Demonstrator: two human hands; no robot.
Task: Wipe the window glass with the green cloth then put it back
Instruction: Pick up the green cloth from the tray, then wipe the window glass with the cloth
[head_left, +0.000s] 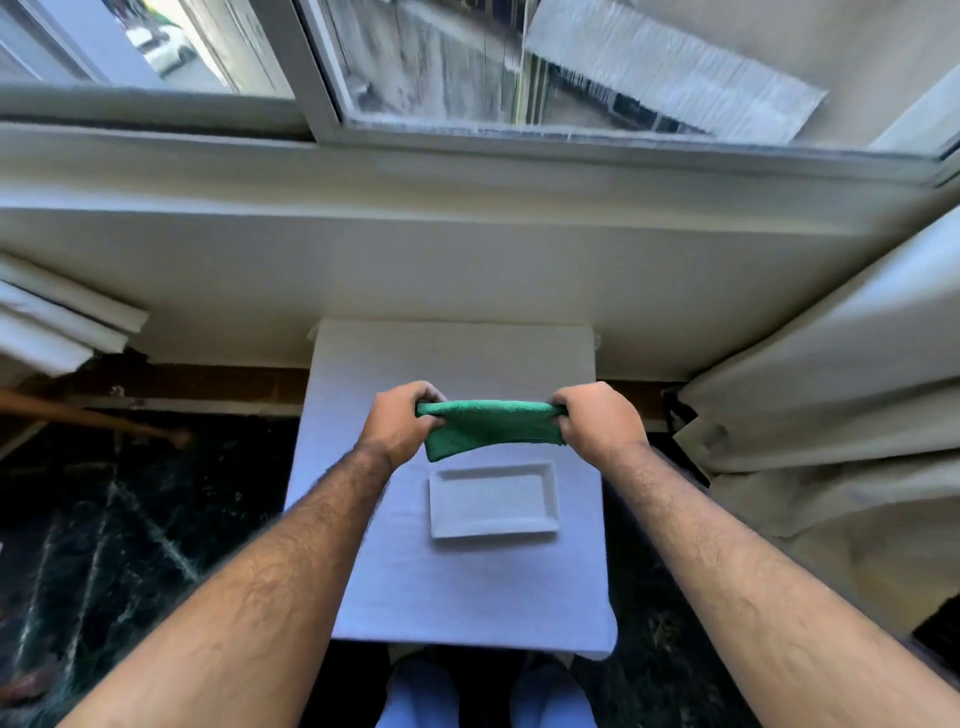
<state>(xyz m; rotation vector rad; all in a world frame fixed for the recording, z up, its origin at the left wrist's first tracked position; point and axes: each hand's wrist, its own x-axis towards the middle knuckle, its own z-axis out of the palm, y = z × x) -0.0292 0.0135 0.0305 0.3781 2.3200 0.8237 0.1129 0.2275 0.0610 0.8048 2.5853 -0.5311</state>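
We see both hands closed on the green cloth (491, 427), holding it in the air above the tabletop (457, 587). The left hand (400, 421) is curled into a near fist around the cloth's left end, knuckles up, with the fingers wrapped over the top edge. The right hand (597, 418) is curled the same way around the right end. Neither hand touches anything else that we can make out.

The cloth is bunched or folded into a band stretched between the two fists. Its long axis runs from 9 o'clock to 3 o'clock, level along the top edge, while the lower edge sags a little lower at the left. It hangs free and does not touch the surface below.

Just toward 6 o'clock from the cloth, a white rectangular tray (551, 499) lies flat on the tabletop, its long side also running 9 to 3 o'clock. We see nothing in it. The cloth's lower edge comes near the tray's far rim in our view, but the two are apart.

The tabletop is covered in white and stands against the wall under the window glass (452, 67), which lies at 12 o'clock, well apart from the cloth. A pale curtain (831, 415) hangs at 3 o'clock.
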